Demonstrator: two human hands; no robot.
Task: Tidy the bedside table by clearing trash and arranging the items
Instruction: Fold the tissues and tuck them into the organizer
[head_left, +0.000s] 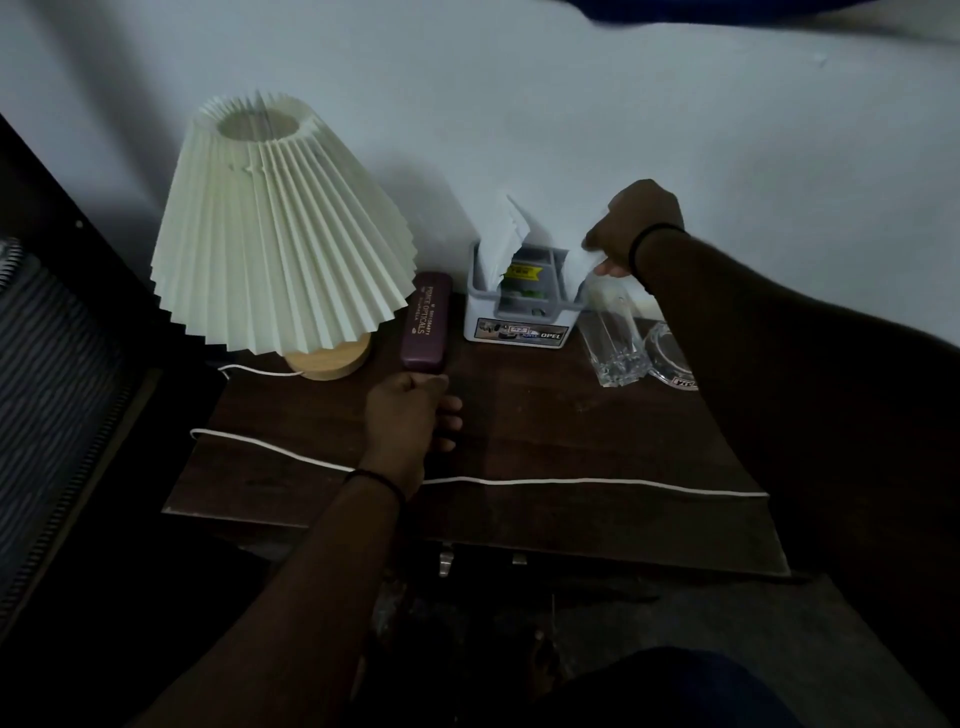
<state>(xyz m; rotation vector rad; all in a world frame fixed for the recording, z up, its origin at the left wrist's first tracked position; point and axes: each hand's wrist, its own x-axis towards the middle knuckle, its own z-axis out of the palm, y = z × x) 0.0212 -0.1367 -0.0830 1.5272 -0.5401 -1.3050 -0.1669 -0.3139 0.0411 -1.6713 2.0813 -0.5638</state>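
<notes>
On the dark wooden bedside table (545, 415), my left hand (410, 415) grips the near end of a maroon spectacle case (426, 325) that lies beside the lamp. My right hand (636, 228) is at the back right, holding the rim of a clear glass tumbler (610, 338) that stands next to a white and grey organiser box (517, 306). White paper (506, 239) sticks up out of the box's left compartment. A clear glass ashtray (670, 358) sits right of the tumbler, partly hidden by my right forearm.
A lamp with a cream pleated shade (275, 228) and a wooden base (332, 358) stands at the back left. Its white cord (571, 483) runs across the table's front. A white wall is behind. A dark bed frame (78, 364) is on the left.
</notes>
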